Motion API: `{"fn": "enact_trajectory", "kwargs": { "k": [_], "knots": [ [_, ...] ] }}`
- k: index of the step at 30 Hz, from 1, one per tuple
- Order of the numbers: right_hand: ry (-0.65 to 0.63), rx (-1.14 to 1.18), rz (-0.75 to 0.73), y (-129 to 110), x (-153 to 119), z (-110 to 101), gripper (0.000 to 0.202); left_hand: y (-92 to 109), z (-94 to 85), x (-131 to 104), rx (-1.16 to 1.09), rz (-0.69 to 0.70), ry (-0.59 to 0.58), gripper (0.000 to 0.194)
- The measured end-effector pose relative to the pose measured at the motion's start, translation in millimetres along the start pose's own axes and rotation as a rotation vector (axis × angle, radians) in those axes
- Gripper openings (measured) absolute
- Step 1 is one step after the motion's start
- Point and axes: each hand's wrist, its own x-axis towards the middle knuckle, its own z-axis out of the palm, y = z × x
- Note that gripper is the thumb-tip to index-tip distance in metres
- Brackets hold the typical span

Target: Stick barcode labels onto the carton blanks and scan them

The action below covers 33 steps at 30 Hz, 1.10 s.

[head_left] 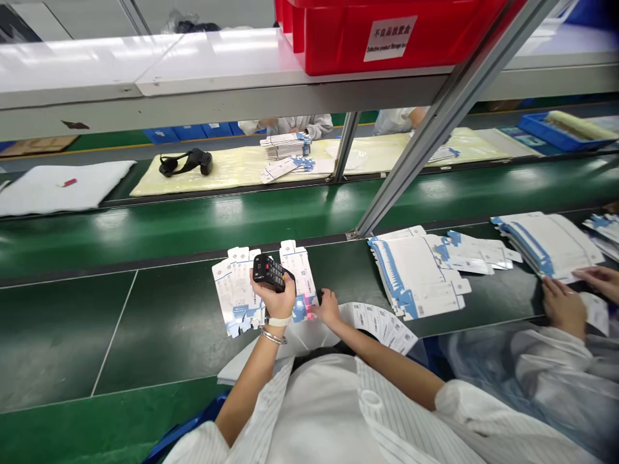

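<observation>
My left hand [275, 296] is wrapped round a black handheld scanner [269, 272] with a keypad, held above the flat cartons. Below it at left lies a stack of flat white-and-blue cartons [231, 290], partly covered by the hand. A single flat carton [297, 270] lies to the right of the scanner, with a pinkish-red light spot on its lower part. My right hand [329, 308] is at that carton's lower right edge, fingers apart and fingertips touching it. A fanned strip of printed white labels [380, 325] curves in front of my body.
More flat cartons [416, 270] are piled on the dark bench to the right. Beyond them a co-worker's hands [563, 306] touch another pile. A slanted metal post [411, 161] rises behind the bench, under a shelf bearing a red bin [338, 38]. A green conveyor belt [227, 216] runs behind.
</observation>
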Motion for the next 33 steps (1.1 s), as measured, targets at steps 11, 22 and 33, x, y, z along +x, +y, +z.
{"fn": "enact_trajectory", "kwargs": {
  "k": [11, 22, 33],
  "knots": [
    [-0.061, 0.035, -0.022, 10, 2, 8, 0.042, -3, 19.5, -7, 0.03, -0.019, -0.017, 0.081],
    [-0.153, 0.422, 0.064, 4, 0, -36, 0.007, 10, -12.7, 19, 0.085, 0.086, 0.122, 0.082],
    [-0.616, 0.852, 0.023, -67, -47, -22, 0.04, 30, -68.8, 45, 0.202, 0.188, 0.33, 0.079]
  ]
}}
